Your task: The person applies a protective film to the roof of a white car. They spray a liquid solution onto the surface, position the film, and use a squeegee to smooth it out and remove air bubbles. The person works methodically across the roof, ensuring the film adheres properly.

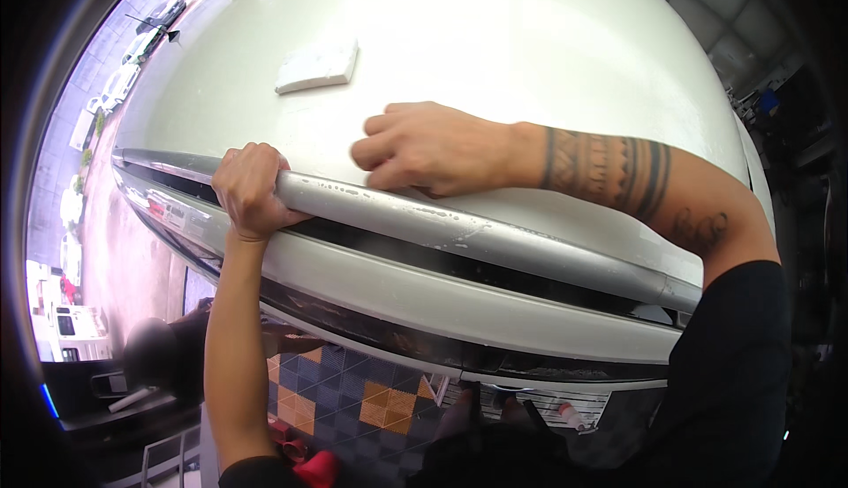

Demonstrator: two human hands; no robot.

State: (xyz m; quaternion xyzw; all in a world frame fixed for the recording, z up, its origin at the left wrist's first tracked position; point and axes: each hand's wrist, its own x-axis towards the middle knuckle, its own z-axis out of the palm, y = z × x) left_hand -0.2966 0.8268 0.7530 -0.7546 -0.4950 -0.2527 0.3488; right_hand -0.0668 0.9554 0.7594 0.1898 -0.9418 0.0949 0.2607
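Observation:
A silver roof rail (pixel 459 227) runs along the near side of a white car's roof (pixel 530 55). Its metal is marked with pale spots and patches. My left hand (pixel 250 189) wraps round the rail near its left end, thumb below and fingers over the top. Just behind the rail, over the roof, my right hand (pixel 415 151) is closed with its fingers curled down. Whatever it may hold is hidden by the fingers. Farther back on the roof lies a flat white block-like pad (pixel 318 66), apart from both hands.
Below the rail, the car's side curves down to a dark window strip (pixel 548 364). Grey and orange floor tiles (pixel 344 391) show under it, with a red object (pixel 318 469) near my left arm. Parked cars (pixel 119 86) stand outside at the left.

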